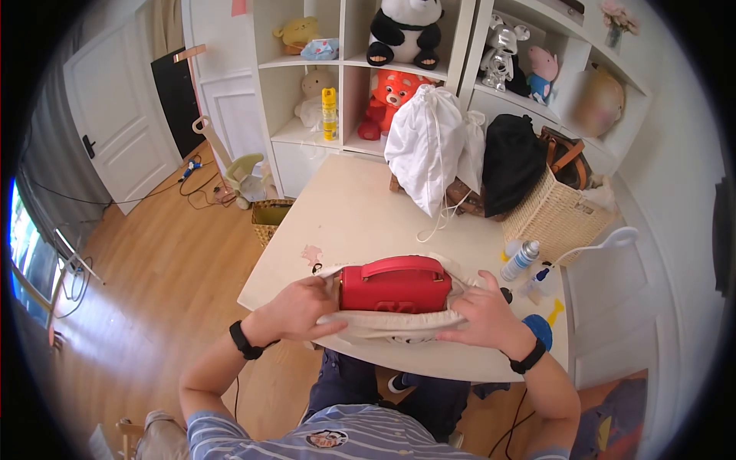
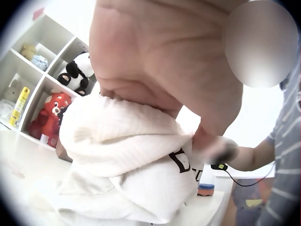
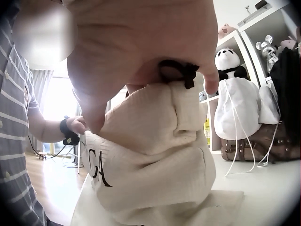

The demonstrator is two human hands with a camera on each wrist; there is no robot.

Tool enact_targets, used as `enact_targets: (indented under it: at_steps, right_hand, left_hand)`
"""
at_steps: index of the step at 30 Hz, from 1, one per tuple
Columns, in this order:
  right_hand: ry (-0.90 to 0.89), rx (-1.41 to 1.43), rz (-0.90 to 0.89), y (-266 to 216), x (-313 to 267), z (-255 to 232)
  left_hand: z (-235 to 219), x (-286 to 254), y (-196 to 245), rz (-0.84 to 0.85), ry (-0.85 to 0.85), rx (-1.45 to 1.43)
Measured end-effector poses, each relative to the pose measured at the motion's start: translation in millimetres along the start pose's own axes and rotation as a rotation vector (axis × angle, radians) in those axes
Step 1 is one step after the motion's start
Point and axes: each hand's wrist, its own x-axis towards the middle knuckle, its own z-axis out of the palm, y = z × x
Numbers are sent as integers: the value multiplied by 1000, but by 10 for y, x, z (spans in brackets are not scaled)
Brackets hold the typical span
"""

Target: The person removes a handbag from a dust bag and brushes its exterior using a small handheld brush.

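Note:
A red handbag (image 1: 395, 287) with a curved top handle sits in the wide mouth of a cream cloth dust bag (image 1: 399, 326), near the table's front edge. My left hand (image 1: 303, 308) grips the dust bag's left rim, thumb along its front. At the opposite side my right hand (image 1: 491, 313) holds the rim, its thumb pointing inward over the cloth. Black letters show on the fabric in both wrist views. A dark drawstring loop (image 3: 178, 70) hangs beside the right fingers. The handbag's lower part is hidden inside the cloth.
White drawstring bags (image 1: 429, 146), a black bag (image 1: 514, 161) and a woven basket (image 1: 560, 215) stand at the table's back right. A spray can (image 1: 521, 259) and a blue round object (image 1: 539, 331) lie to the right. Shelves with plush toys rise behind.

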Motion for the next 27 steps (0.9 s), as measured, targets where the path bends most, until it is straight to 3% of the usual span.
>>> enact_targets:
  at_steps: [1, 4, 6, 8, 10, 12, 13, 15, 20, 22, 27]
  right_hand:
    - [4, -3, 0, 75, 17, 59]
    - [41, -5, 36, 255, 97, 142]
    - [-17, 34, 122, 289, 174, 129]
    - [41, 115, 166, 323, 244, 156]
    - [94, 203, 201, 302, 311, 127]
    - [-110, 258, 403, 239, 367, 63]
    - [-106, 256, 401, 254, 360, 90]
    - [-277, 301, 459, 316, 292, 240]
    - [-392, 383, 426, 353, 134, 613]
    - [-437, 406, 433, 280, 86, 693]
    - [-430, 301, 354, 140, -71, 863]
  left_hand:
    - [88, -23, -128, 3, 1, 3]
    - [165, 69, -389, -333, -75, -175]
    - [119, 157, -410, -352, 19, -237]
    - [-19, 290, -351, -371, 108, -304]
    - [-174, 414, -262, -561, -115, -386]
    - [-75, 433, -324, -526, -130, -394]
    - [-13, 431, -361, -496, -149, -409]
    - [56, 405, -433, -506, -137, -502]
    - [231, 347, -391, -460, -79, -633]
    - [303, 360, -395, -601, -71, -706]
    - [200, 459, -170, -523, 25, -580]
